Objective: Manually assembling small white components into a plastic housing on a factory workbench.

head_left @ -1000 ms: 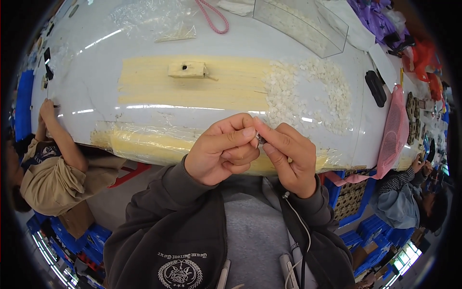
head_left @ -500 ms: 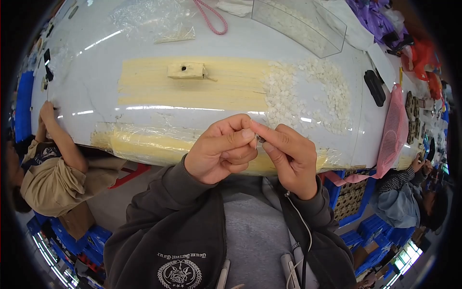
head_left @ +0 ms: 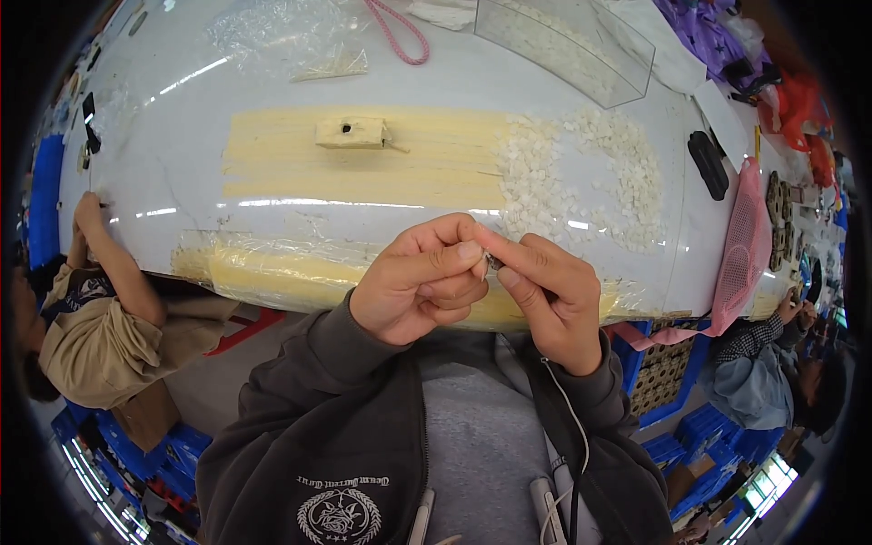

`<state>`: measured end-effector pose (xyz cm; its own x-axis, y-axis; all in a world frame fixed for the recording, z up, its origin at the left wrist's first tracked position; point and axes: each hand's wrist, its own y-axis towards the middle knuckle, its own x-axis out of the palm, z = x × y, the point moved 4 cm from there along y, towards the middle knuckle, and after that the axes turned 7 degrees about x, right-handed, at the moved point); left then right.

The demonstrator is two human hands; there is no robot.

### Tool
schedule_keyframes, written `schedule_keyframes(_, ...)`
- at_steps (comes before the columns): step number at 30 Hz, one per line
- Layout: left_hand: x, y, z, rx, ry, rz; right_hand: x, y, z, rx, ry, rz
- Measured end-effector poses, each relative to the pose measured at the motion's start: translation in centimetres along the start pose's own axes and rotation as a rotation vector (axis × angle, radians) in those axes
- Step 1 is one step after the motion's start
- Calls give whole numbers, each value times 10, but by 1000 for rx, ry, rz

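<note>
My left hand [head_left: 420, 280] and my right hand [head_left: 548, 298] meet in front of my chest, at the near edge of the white table [head_left: 163, 173]. Between their pinched fingertips sits a tiny dark and pale part [head_left: 491, 262], mostly hidden by the fingers. Both hands are closed around it. Just beyond them a spread of several small white pieces [head_left: 581, 177] lies on the table, over yellow tape strips [head_left: 363, 173].
A small wooden block [head_left: 350, 133] lies on the tape. A clear plastic box [head_left: 563, 41], a pink cord [head_left: 400, 32] and a plastic bag [head_left: 291, 41] lie farther back. A pink mesh basket [head_left: 745, 245] sits right. Other people sit left [head_left: 100, 309] and right [head_left: 772, 363].
</note>
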<state>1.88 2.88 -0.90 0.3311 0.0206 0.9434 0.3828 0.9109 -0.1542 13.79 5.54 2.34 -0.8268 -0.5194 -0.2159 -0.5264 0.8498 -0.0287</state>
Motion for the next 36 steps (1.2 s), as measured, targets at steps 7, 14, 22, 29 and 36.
schedule_keyframes(7, -2, -1, -1, 8, 2, -6, -1, 0, -2, 32, -7, -12)
schedule_keyframes(14, -1, -2, -2, 13, 2, 33, 0, -2, 1, 57, 0, -17)
schedule_keyframes(22, 2, 1, 0, 38, 60, 44, 1, -1, 1, 185, 36, 226)
schedule_keyframes(29, 2, 1, -1, 57, 117, 39, 1, -2, 2, 215, 216, 225)
schedule_keyframes(36, 2, 2, -6, -32, 43, 47, -10, 2, 4, 203, 185, 279)
